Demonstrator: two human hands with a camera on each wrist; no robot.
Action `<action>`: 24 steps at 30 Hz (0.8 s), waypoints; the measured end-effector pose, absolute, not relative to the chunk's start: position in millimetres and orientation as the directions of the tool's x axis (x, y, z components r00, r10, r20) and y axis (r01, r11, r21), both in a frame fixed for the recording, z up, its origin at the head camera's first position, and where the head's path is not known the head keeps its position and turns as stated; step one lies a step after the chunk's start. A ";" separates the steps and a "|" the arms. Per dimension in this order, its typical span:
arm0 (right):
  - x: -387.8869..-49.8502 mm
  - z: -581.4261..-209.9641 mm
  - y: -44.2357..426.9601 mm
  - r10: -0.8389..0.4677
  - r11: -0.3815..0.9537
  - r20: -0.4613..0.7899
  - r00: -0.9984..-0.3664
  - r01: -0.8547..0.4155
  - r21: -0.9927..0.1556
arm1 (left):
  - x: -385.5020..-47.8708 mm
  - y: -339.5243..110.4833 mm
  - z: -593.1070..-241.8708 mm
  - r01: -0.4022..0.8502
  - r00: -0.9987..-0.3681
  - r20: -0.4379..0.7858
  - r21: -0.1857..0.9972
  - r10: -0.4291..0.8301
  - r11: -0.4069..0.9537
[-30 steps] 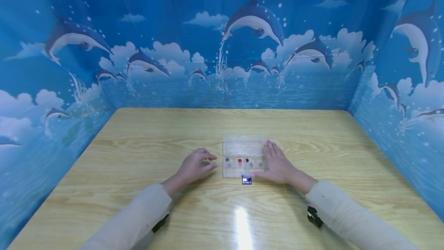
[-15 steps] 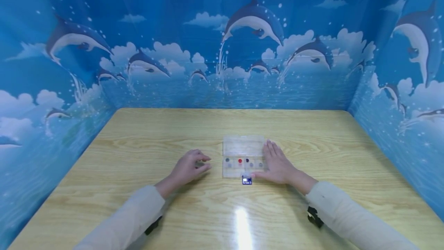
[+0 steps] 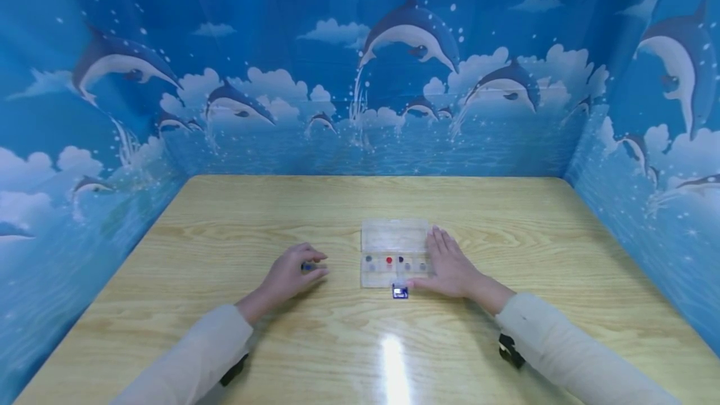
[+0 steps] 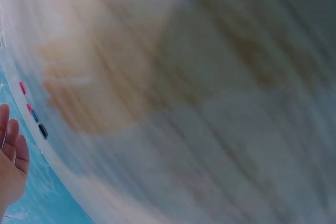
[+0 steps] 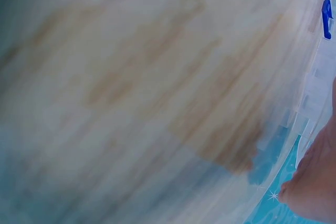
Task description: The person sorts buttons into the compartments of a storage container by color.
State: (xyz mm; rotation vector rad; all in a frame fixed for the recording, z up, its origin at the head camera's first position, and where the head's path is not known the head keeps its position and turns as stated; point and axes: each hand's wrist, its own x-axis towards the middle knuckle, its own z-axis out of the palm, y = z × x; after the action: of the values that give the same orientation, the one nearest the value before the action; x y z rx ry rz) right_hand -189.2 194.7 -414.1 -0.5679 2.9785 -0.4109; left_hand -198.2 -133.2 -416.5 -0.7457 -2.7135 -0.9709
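A clear plastic box (image 3: 379, 279) lies open on the table, its lid (image 3: 395, 235) folded back. Inside its compartments are several small round pieces, among them a red one (image 3: 389, 260) and a dark green one (image 3: 368, 259). A blue latch (image 3: 400, 292) sticks out at the front. My right hand (image 3: 452, 270) rests along the box's right side, fingers straight, thumb near the latch. Left of the box, my left hand (image 3: 289, 272) has fingers and thumb apart. A small dark blue piece (image 3: 307, 266) shows in that gap; whether it is touched, I cannot tell.
Wood-grain table (image 3: 315, 342) surrounds the box, with a bright reflection in front. A blue dolphin-print curtain (image 3: 337, 136) encloses the back and sides. In the left wrist view, small pink, blue and black pieces (image 4: 43, 131) appear near the hand.
My left hand has moved left, away from the box, and the dark blue piece has come into view by its fingers. My right hand and the box have stayed put.
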 end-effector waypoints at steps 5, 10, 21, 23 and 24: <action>-189.8 -415.2 195.1 -0.372 0.896 -0.028 -0.928 -0.351 -0.271 | -197.6 -138.4 -416.9 0.504 -0.864 0.311 0.550 0.397 0.666; -190.0 -415.7 195.1 -0.370 0.895 -0.028 -0.928 -0.349 -0.278 | -197.2 -145.1 -418.4 0.514 -0.858 0.315 0.533 0.406 0.672; -189.8 -414.7 194.6 -0.372 0.895 -0.028 -0.928 -0.351 -0.275 | -197.3 -162.7 -423.2 0.475 -0.880 0.287 0.498 0.378 0.726; -189.8 -414.6 194.6 -0.372 0.895 -0.028 -0.928 -0.351 -0.276 | -198.0 -164.5 -423.8 0.470 -0.882 0.284 0.503 0.375 0.725; -189.8 -414.6 194.7 -0.372 0.895 -0.029 -0.928 -0.350 -0.277 | -198.2 -165.3 -423.8 0.468 -0.883 0.282 0.501 0.374 0.728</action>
State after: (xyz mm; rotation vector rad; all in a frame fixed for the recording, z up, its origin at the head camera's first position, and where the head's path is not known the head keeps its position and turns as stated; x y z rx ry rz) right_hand -189.8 194.7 -414.6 -0.5682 2.9791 -0.4131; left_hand -198.2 -165.3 -423.8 -0.6797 -2.7674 -0.8688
